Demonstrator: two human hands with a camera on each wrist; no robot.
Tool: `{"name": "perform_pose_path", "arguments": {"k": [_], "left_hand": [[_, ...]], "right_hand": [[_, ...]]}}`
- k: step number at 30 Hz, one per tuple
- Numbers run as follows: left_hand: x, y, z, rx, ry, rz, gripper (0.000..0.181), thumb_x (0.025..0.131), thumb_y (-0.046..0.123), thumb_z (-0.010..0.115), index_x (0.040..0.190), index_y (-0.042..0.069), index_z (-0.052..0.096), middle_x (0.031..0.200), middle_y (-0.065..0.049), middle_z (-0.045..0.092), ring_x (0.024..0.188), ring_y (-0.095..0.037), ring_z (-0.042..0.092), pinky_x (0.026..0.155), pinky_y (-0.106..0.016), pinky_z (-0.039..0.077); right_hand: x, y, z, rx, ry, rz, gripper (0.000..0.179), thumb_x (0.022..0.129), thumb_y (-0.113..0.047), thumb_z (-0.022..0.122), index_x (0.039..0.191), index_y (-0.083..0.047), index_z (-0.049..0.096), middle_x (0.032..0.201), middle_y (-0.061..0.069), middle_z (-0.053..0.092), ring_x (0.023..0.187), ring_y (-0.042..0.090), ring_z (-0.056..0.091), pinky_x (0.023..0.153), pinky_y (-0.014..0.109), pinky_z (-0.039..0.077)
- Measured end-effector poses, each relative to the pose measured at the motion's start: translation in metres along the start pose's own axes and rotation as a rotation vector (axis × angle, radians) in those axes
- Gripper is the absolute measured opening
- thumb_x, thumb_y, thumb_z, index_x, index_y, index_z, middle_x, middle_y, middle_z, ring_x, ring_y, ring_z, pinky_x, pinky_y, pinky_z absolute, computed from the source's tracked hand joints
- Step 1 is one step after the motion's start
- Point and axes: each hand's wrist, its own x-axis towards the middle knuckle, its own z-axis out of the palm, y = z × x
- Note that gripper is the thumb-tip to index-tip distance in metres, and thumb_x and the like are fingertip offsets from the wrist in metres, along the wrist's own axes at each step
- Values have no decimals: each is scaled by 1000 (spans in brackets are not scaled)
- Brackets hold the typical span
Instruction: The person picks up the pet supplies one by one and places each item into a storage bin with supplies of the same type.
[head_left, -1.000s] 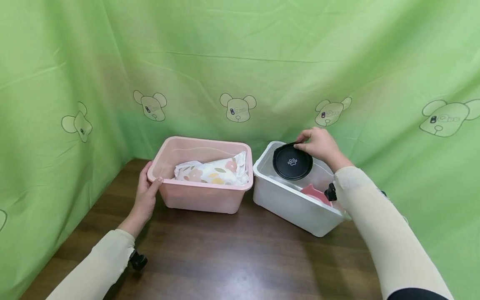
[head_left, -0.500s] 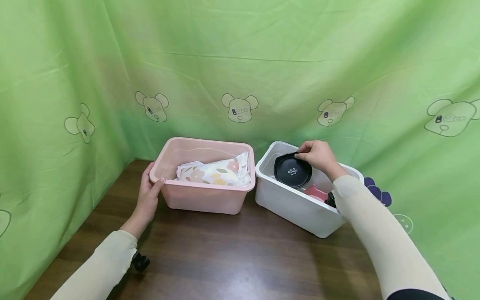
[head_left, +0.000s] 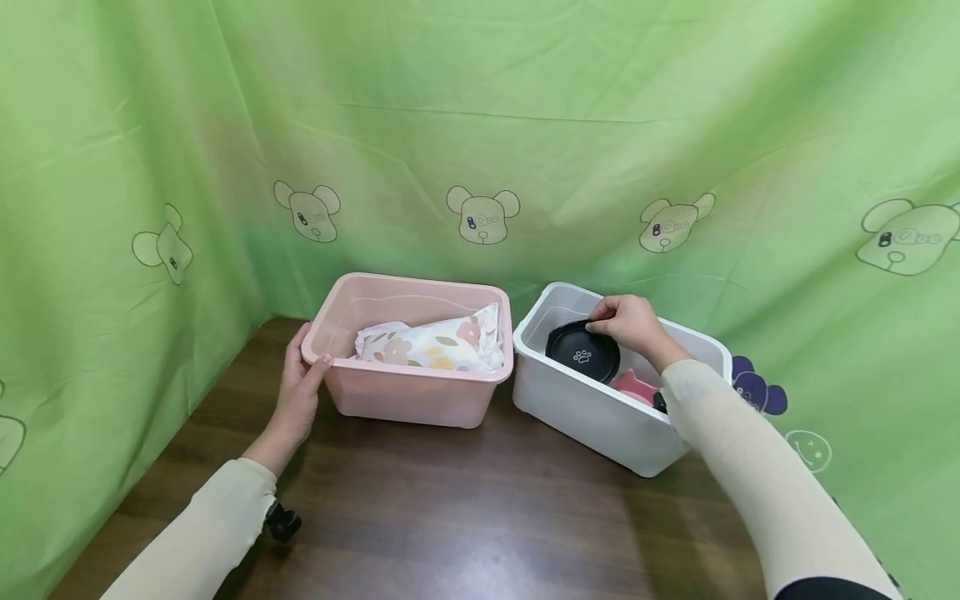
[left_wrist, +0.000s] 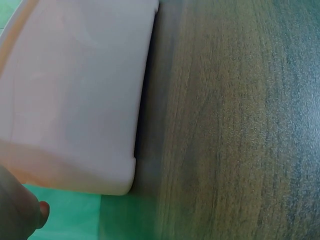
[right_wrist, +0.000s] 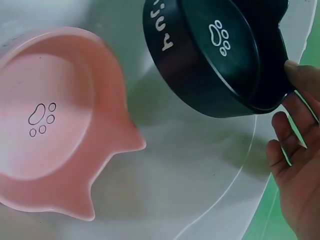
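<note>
My right hand [head_left: 632, 323] pinches the rim of a black pet bowl [head_left: 582, 357] with cat ears and a white paw print. The bowl hangs tilted inside the white bin [head_left: 588, 421], its lower part below the bin's rim. Beside it in that bin lies a pink cat-eared pet bowl [right_wrist: 55, 115], seen whole-faced but cut off at the left in the right wrist view. On the left, my left hand [head_left: 296, 396] grips the front left corner of a pink bin [head_left: 408, 396], thumb over the rim. A floral-patterned white bundle [head_left: 438, 343] lies inside the pink bin.
Both bins stand side by side on a dark wooden table [head_left: 420, 517], their near corners almost meeting. Behind them hangs a green curtain [head_left: 480, 100] printed with bear heads, which also runs down both sides.
My right hand has lowered the black pet bowl deeper into the white bin. My left hand keeps its grip on the pink bin. The whole view has shifted slightly.
</note>
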Motion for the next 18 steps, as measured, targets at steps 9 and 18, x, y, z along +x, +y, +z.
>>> {"name": "perform_pose_path", "arguments": {"k": [9,18], "left_hand": [[-1,1,-1,1,-1,-5,65,104,-1,46,162,6,17,165,-14,26,149,-30,28,108,-13,33],[0,1,-1,2,-12,10,64,104,-2,46,161,5,18,164,-14,26,148,-30,28,108,-13,33]], "right_hand": [[3,4,5,-22,-56,-11,8,83,-19,83,88,-14,78,84,1,77,80,18,66,74,34,48],[4,8,12,-51,-105,-35,8,84,-15,82,91,-13,79,88,2,78,85,20,68,75,35,50]]}}
